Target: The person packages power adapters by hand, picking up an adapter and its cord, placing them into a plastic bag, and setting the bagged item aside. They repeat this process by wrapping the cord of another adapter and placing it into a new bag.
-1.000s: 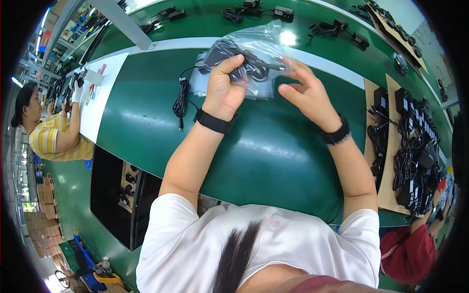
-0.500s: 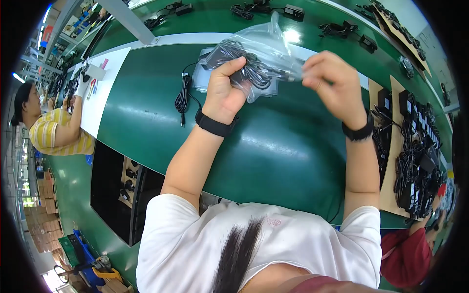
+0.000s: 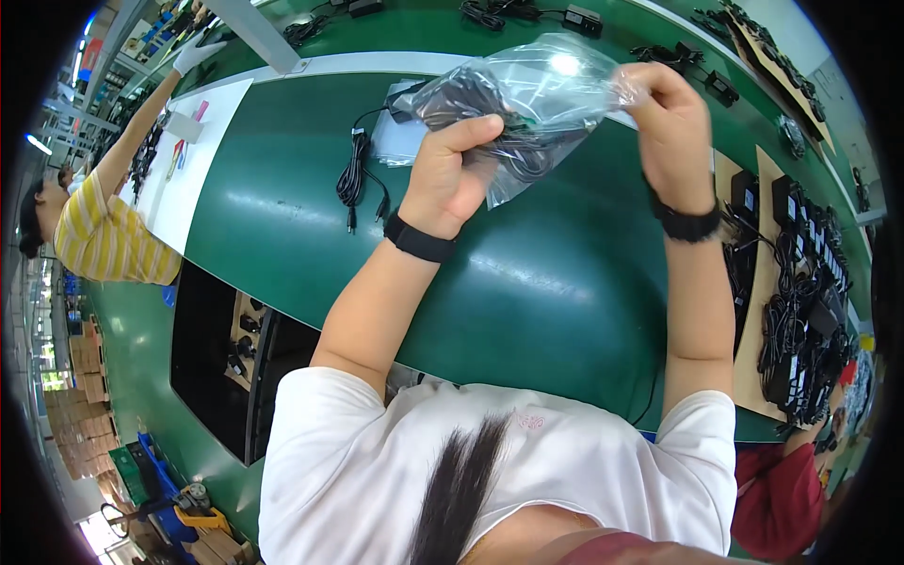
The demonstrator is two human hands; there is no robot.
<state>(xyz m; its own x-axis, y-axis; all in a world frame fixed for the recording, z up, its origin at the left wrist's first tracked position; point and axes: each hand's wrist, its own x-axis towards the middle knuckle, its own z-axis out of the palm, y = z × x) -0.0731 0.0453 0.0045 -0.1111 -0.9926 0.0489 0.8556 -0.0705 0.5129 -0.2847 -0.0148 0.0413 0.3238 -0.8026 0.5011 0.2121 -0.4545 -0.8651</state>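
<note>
My left hand (image 3: 450, 179) is closed on a clear plastic bag (image 3: 556, 80), thumb on top, above the green bench. Inside the bag a coiled black cable (image 3: 527, 158) shows through the film, along with dark shapes that glare partly hides. My right hand (image 3: 673, 132) pinches the bag's right end between thumb and fingers, and the film stretches between both hands. Beneath and left of the bag lie flat clear bags (image 3: 395, 146) in a stack. Just left of those, a tied black cable (image 3: 352, 179) rests on the bench, its lead running toward the bag stack.
Cardboard sheets (image 3: 765, 311) with rows of black adapters and cables (image 3: 800, 292) stand at my right. More adapters (image 3: 582, 21) lie on the far green surface beyond a pale rail. A metal post (image 3: 250, 38) rises at far left. A person in yellow stripes (image 3: 118, 231) works at left.
My right hand has risen and now pinches the bag's end, drawing the film out to the right. The bag's loose peak has come down. At left, the person's arm has reached farther away.
</note>
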